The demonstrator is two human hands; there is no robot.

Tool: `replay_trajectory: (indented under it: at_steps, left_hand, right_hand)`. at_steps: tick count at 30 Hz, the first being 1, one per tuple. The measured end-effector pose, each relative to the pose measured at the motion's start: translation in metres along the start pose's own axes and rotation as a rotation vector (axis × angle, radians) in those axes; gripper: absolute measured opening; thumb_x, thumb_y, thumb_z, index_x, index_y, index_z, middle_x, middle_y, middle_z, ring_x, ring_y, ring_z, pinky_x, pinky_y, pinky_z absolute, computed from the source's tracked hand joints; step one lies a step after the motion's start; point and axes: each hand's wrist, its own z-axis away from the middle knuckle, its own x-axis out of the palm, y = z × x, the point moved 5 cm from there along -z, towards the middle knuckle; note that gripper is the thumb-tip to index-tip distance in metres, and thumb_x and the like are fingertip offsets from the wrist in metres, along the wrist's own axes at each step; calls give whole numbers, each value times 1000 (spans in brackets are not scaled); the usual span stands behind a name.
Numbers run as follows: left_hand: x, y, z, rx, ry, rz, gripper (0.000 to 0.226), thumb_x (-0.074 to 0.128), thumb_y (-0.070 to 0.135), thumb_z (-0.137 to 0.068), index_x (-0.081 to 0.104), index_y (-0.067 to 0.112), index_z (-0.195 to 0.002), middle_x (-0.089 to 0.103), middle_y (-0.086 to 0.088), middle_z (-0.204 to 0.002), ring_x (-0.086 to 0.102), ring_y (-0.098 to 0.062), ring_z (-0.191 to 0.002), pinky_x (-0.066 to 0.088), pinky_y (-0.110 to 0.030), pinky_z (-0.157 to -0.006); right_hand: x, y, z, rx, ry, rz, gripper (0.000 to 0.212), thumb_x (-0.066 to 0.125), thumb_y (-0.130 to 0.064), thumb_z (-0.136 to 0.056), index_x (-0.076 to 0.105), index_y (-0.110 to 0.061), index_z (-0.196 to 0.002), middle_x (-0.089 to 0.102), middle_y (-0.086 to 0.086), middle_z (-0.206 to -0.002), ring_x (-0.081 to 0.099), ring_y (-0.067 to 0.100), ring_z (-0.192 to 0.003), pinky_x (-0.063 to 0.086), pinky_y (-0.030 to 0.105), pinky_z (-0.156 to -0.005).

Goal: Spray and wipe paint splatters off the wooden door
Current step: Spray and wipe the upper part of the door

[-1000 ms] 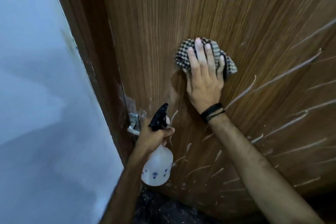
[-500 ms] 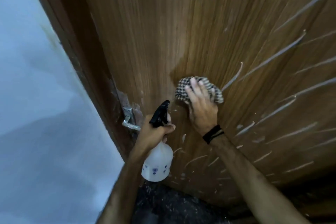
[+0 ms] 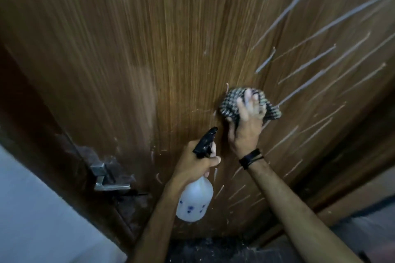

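The wooden door [image 3: 160, 53] fills the view, with white paint streaks [image 3: 310, 66] fanning across its right side and lower part. My right hand [image 3: 245, 121] presses a black-and-white checked cloth [image 3: 229, 104] flat against the door, fingers spread over it; the hand is blurred. My left hand [image 3: 192, 166] grips the neck of a white spray bottle [image 3: 195, 200] with a black trigger head [image 3: 206, 142], held just off the door below and left of the cloth.
A metal door handle [image 3: 104, 179] sticks out at the lower left beside the dark door frame [image 3: 32, 124]. A pale wall [image 3: 32, 220] lies left of the frame. Dark speckled floor [image 3: 203, 250] shows at the bottom.
My right hand has slid the cloth down the door and then slightly right. The view has swung left and down, so the handle sits further in. The bottle hand stays about where it was.
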Motion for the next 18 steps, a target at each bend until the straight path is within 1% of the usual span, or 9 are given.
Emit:
replay_trajectory:
  at_steps: [2, 4, 5, 7, 9, 11, 13, 16, 18]
  left_hand:
    - [0, 0, -2, 15, -21, 0, 14, 66, -10, -85, 56, -1, -85, 54, -12, -72, 47, -23, -48, 41, -27, -49]
    - [-4, -1, -3, 30, -35, 14, 14, 67, -10, -84, 54, -5, -87, 54, -13, -72, 47, -20, -45, 41, -27, -49]
    - [-5, -1, -3, 39, -46, 38, 15, 68, -9, -83, 54, -6, -87, 54, -14, -72, 46, -20, -45, 41, -27, -48]
    - [-8, 1, -4, 46, -68, 93, 17, 70, -4, -80, 55, -3, -88, 53, -16, -74, 44, -21, -45, 40, -25, -47]
    - [-12, 3, -5, 52, -75, 113, 16, 69, -7, -82, 58, 3, -86, 52, -16, -75, 45, -22, -49, 40, -24, -47]
    - [-16, 4, -6, 62, -77, 139, 21, 67, -12, -84, 59, 6, -85, 53, -14, -78, 47, -24, -54, 40, -25, -46]
    - [-18, 7, -3, 68, -75, 159, 21, 66, -12, -85, 59, 7, -85, 54, -12, -81, 50, -20, -56, 40, -24, -47]
    - [-21, 11, 2, 75, -41, 145, 19, 65, -12, -87, 58, 5, -88, 55, -12, -82, 47, -13, -48, 41, -26, -49]
    - [-23, 14, 5, 93, -39, 120, 14, 64, -13, -88, 56, -1, -89, 56, -12, -81, 43, -14, -44, 41, -28, -51]
  right_hand:
    - [12, -11, 30, -190, -99, 77, 63, 55, -13, -91, 24, -19, -146, 17, 6, -163, 10, 20, -153, 16, 49, -116]
    - [13, -11, 42, -206, -138, 100, 65, 55, -15, -92, 24, -21, -148, 8, -3, -167, 10, 18, -153, 21, 50, -115]
    - [10, -8, 34, -196, -139, 76, 63, 54, -16, -93, 24, -22, -149, 9, -3, -166, 11, 18, -153, 25, 53, -114]
    - [-4, -7, -5, -145, -66, 33, 53, 50, -19, -99, 28, -19, -147, 21, 7, -162, 11, 18, -153, 25, 55, -115]
    - [-21, -10, -56, -89, 64, 14, 43, 42, -25, -103, 33, -11, -142, 31, 19, -153, 11, 19, -152, 19, 53, -119]
    - [-33, -15, -97, -87, 167, 26, 43, 39, -28, -104, 34, -7, -141, 37, 26, -149, 15, 21, -150, 16, 50, -120]
    - [-34, -21, -108, -113, 192, 46, 44, 40, -28, -104, 35, -6, -141, 38, 26, -149, 15, 20, -150, 14, 50, -120]
    - [-16, -22, -73, -219, 82, 83, 47, 45, -26, -103, 32, -11, -146, 31, 16, -155, 13, 20, -152, 11, 49, -121]
    - [3, -20, -27, -359, -44, 135, 55, 48, -26, -101, 26, -17, -151, 18, 5, -164, 14, 20, -152, 7, 45, -123]
